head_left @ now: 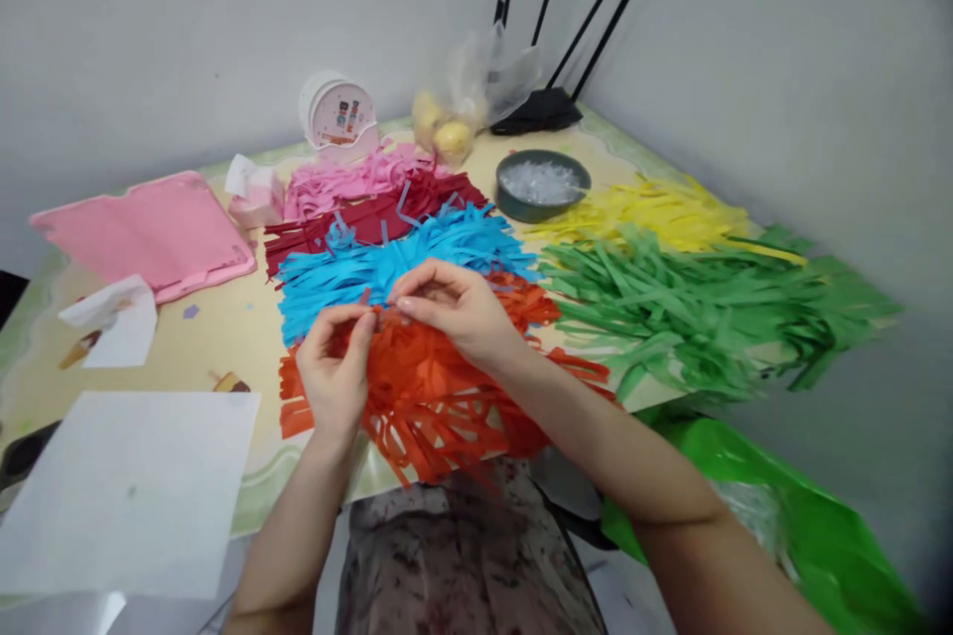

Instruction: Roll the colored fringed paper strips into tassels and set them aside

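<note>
Orange-red fringed bundle of thin, paper-like strips (428,367): likely light, soft, tearable; best taken at its gathered middle. Your left hand (335,372), right hand (463,313): fingertips pinched together, contents indiscernible.

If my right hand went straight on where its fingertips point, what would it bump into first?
Probably your bare left hand: its fingertips are just across from those of your right hand. Depth is hard to tell, though, so it might slip past, above the bright orange, fringed, paper-like strips.
</note>
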`<move>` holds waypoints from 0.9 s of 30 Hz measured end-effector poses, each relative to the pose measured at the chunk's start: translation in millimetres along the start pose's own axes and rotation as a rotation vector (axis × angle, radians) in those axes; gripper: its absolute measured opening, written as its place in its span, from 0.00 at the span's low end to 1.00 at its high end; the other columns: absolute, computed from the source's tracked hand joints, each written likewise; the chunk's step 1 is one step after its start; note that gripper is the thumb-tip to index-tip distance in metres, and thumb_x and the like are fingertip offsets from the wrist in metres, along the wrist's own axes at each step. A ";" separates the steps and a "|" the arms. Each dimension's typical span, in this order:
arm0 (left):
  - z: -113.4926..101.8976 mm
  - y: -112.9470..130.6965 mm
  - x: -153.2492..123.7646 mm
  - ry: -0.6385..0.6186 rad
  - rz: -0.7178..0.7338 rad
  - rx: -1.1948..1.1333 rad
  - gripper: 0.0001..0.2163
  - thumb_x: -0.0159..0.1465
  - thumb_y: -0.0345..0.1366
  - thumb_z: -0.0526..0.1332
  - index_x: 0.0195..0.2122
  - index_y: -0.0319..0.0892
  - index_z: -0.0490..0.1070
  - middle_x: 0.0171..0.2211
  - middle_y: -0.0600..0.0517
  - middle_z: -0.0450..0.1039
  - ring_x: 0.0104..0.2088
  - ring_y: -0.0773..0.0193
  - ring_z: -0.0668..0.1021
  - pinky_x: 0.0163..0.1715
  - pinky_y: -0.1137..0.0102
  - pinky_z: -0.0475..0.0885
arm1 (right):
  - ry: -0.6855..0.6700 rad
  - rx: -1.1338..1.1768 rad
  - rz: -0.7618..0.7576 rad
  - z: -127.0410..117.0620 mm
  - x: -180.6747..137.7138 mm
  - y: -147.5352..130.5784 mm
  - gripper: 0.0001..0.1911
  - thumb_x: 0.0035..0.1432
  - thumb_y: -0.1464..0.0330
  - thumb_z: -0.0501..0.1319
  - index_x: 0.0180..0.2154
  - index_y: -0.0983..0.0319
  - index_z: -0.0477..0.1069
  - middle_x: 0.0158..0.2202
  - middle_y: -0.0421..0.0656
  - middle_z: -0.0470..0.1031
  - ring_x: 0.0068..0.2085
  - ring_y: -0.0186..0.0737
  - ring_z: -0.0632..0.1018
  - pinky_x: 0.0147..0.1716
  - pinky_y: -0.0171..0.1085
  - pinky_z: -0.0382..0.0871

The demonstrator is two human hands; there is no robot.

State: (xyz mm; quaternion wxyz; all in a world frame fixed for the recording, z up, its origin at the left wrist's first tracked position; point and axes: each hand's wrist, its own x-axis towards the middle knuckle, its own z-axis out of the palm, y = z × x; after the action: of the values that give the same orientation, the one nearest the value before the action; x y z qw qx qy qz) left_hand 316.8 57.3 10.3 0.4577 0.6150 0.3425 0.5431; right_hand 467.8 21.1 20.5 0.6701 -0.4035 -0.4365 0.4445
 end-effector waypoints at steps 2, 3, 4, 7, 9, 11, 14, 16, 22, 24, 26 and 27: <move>-0.7 0.1 -3.3 -0.032 0.027 -0.009 0.05 0.63 0.38 0.68 0.34 0.42 0.78 0.30 0.53 0.80 0.31 0.67 0.82 0.37 0.73 0.77 | 0.050 0.169 0.017 15.8 -11.5 6.0 0.16 0.49 0.58 0.76 0.31 0.61 0.76 0.32 0.40 0.79 0.32 0.32 0.79 0.35 0.33 0.76; -1.1 0.5 -5.0 -0.041 0.043 -0.009 0.05 0.64 0.38 0.68 0.34 0.42 0.78 0.30 0.53 0.80 0.31 0.67 0.82 0.36 0.73 0.77 | 0.072 0.226 0.016 19.8 -14.4 8.5 0.15 0.49 0.60 0.76 0.31 0.61 0.76 0.31 0.39 0.79 0.32 0.32 0.79 0.35 0.33 0.76; -1.6 1.3 -6.6 -0.044 0.062 -0.003 0.05 0.64 0.38 0.68 0.34 0.41 0.78 0.30 0.52 0.80 0.31 0.67 0.82 0.36 0.73 0.77 | 0.088 0.267 0.015 22.3 -16.2 10.5 0.14 0.48 0.61 0.77 0.30 0.61 0.76 0.31 0.39 0.79 0.32 0.33 0.79 0.35 0.33 0.77; -3.2 4.1 -10.2 -0.037 0.160 0.058 0.04 0.65 0.36 0.67 0.35 0.42 0.77 0.31 0.53 0.80 0.32 0.67 0.81 0.36 0.73 0.76 | 0.118 0.330 0.008 27.4 -20.4 13.1 0.13 0.47 0.63 0.77 0.29 0.60 0.77 0.31 0.38 0.79 0.31 0.31 0.79 0.35 0.32 0.76; -4.5 5.7 -11.1 -0.045 0.245 0.113 0.03 0.66 0.34 0.66 0.35 0.42 0.77 0.31 0.53 0.79 0.33 0.68 0.81 0.36 0.74 0.76 | 0.135 0.351 0.000 30.9 -23.9 13.2 0.12 0.47 0.64 0.78 0.29 0.60 0.78 0.31 0.37 0.79 0.31 0.30 0.78 0.35 0.31 0.76; -6.0 6.5 -10.8 -0.062 0.324 0.157 0.03 0.66 0.33 0.65 0.35 0.42 0.77 0.31 0.53 0.79 0.33 0.68 0.81 0.36 0.74 0.76 | 0.156 0.366 -0.008 33.8 -27.3 13.1 0.11 0.47 0.64 0.78 0.29 0.60 0.78 0.32 0.37 0.79 0.30 0.29 0.77 0.35 0.30 0.75; -7.4 6.6 -9.3 -0.094 0.378 0.189 0.02 0.66 0.33 0.65 0.36 0.42 0.78 0.32 0.53 0.80 0.34 0.67 0.81 0.38 0.72 0.76 | 0.200 0.356 -0.006 35.4 -30.8 13.8 0.12 0.46 0.63 0.78 0.28 0.60 0.78 0.31 0.37 0.78 0.31 0.29 0.77 0.34 0.30 0.75; -7.5 5.9 -8.5 -0.121 0.349 0.177 0.03 0.67 0.34 0.65 0.38 0.42 0.79 0.34 0.52 0.81 0.35 0.66 0.82 0.39 0.71 0.76 | 0.225 0.333 -0.010 35.4 -32.3 15.1 0.13 0.45 0.63 0.78 0.28 0.60 0.78 0.31 0.37 0.78 0.30 0.29 0.77 0.35 0.30 0.75; -3.4 4.1 -9.8 -0.119 0.219 0.063 0.04 0.65 0.35 0.67 0.35 0.41 0.79 0.31 0.52 0.81 0.33 0.66 0.81 0.36 0.72 0.76 | 0.288 0.247 -0.085 36.8 -36.7 20.6 0.11 0.49 0.63 0.76 0.30 0.59 0.78 0.31 0.38 0.78 0.34 0.31 0.77 0.37 0.31 0.75; -2.0 4.6 -10.3 -0.097 0.228 0.046 0.03 0.65 0.34 0.68 0.34 0.42 0.79 0.31 0.53 0.80 0.32 0.67 0.81 0.36 0.73 0.76 | 0.293 0.242 -0.062 36.4 -37.2 21.4 0.12 0.48 0.61 0.76 0.30 0.59 0.77 0.31 0.37 0.78 0.32 0.31 0.77 0.37 0.32 0.75; -1.2 5.4 -10.2 -0.096 0.250 0.049 0.03 0.64 0.34 0.68 0.34 0.42 0.79 0.31 0.53 0.81 0.32 0.67 0.81 0.36 0.73 0.76 | 0.287 0.240 -0.028 34.5 -37.1 21.3 0.14 0.46 0.60 0.77 0.30 0.60 0.77 0.30 0.37 0.78 0.31 0.31 0.76 0.36 0.33 0.75; -1.0 5.8 -10.1 -0.105 0.256 0.056 0.03 0.64 0.34 0.68 0.34 0.42 0.79 0.30 0.53 0.81 0.32 0.67 0.81 0.36 0.73 0.76 | 0.284 0.239 -0.016 33.2 -36.9 21.0 0.15 0.46 0.60 0.77 0.30 0.60 0.77 0.30 0.37 0.78 0.31 0.31 0.76 0.36 0.33 0.76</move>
State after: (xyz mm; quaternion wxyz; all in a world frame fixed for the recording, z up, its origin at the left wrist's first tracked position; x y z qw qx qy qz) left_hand 313.6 46.2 12.1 0.3847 0.6939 0.2516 0.5543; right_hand 423.1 -3.0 2.3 0.7718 -0.3759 -0.2850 0.4264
